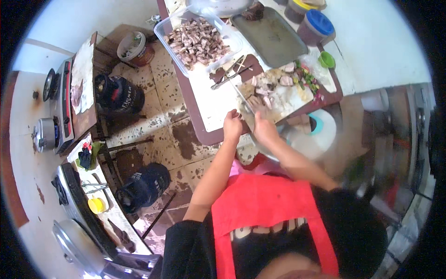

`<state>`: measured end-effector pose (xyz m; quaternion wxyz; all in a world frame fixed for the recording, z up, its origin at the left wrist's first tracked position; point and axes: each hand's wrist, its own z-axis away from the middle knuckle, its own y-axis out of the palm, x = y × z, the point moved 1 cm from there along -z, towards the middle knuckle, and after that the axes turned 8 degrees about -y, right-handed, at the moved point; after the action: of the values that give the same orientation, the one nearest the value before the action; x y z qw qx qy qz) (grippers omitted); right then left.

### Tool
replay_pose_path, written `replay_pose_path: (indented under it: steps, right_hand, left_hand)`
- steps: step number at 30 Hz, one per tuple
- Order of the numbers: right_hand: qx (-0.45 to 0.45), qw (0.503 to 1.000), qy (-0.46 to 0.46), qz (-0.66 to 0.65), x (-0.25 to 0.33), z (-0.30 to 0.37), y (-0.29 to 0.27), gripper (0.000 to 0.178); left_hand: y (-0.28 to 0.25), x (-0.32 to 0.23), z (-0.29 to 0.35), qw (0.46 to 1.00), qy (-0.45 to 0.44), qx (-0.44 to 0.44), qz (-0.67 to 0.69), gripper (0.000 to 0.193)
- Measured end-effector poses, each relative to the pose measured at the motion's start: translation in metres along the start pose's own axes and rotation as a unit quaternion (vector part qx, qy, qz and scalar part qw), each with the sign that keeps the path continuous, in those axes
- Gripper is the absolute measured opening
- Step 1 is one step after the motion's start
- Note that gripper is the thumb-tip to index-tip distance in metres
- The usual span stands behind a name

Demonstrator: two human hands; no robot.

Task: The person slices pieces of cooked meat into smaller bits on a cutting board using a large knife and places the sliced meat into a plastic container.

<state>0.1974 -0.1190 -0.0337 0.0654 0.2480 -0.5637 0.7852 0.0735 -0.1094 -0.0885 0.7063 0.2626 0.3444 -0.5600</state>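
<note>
My left hand (233,126) is closed at the near edge of a cutting board (297,106); whether anything is in its fingers is hidden. Close beside it, my right hand (265,130) is wrapped round what looks like the handle of a knife (242,96), whose thin blade points away over the board. Pieces of cooked meat (264,96) lie on the board beyond my hands, with chopped green and red vegetables (306,80) at its far right. A pair of tongs (228,76) rests left of the board.
A clear plastic tub (186,69) of chopped meat and a dark tray (269,39) stand farther back on the table. Blue-lidded container (318,25) and green cup (326,59) sit at right. A white basin (325,135) is below; gas cylinders (120,95) and stoves (67,100) are left.
</note>
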Motion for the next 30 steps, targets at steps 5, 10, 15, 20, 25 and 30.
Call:
replay_pose_path:
  steps: [5,10,15,20,25,30]
  right_hand:
    - [-0.012,0.999,-0.039,-0.014,-0.021,-0.002,-0.017,0.039]
    - [0.086,0.994,-0.071,0.007,-0.044,-0.01,-0.05,0.021]
    - [-0.019,0.991,-0.125,0.051,-0.098,-0.032,-0.088,0.018]
    - [0.124,0.969,-0.186,0.105,-0.118,-0.009,-0.101,0.02]
    - [0.025,0.982,-0.17,0.074,-0.124,-0.038,-0.111,0.02]
    - [0.084,0.965,-0.23,0.09,-0.133,-0.025,-0.093,0.017]
  left_hand:
    - [0.006,0.0,0.007,0.991,0.021,-0.118,-0.052,0.041]
    - [0.025,0.009,0.016,0.949,0.16,-0.238,-0.131,0.037]
    - [0.081,0.001,0.02,0.903,0.239,-0.251,-0.253,0.058]
    - [0.116,0.006,0.017,0.925,0.262,-0.215,-0.172,0.059]
    - [0.117,0.002,0.013,0.911,0.272,-0.273,-0.147,0.056]
    - [0.12,-0.001,0.002,0.896,0.274,-0.299,-0.179,0.05]
